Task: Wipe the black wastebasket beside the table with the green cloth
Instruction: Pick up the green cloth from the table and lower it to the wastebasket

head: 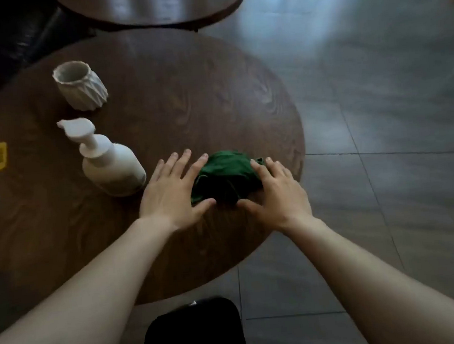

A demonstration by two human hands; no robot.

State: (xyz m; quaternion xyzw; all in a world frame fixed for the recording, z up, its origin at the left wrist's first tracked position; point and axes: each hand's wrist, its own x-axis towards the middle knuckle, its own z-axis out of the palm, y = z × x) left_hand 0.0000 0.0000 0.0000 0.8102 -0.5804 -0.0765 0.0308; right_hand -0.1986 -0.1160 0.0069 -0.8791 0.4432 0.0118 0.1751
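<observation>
Two hands, left hand (173, 189) and right hand (275, 191), fingers spread (flat) flanking one green cloth (225, 176); one black wastebasket (195, 335) below.

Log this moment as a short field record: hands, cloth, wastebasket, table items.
left hand: open, fingers spread, touching the cloth's left side
right hand: open, resting on the cloth's right side
cloth: green, bunched, on the table near its right edge
wastebasket: black, on the floor below the table's near edge, untouched
table items: pump bottle, white cup
</observation>
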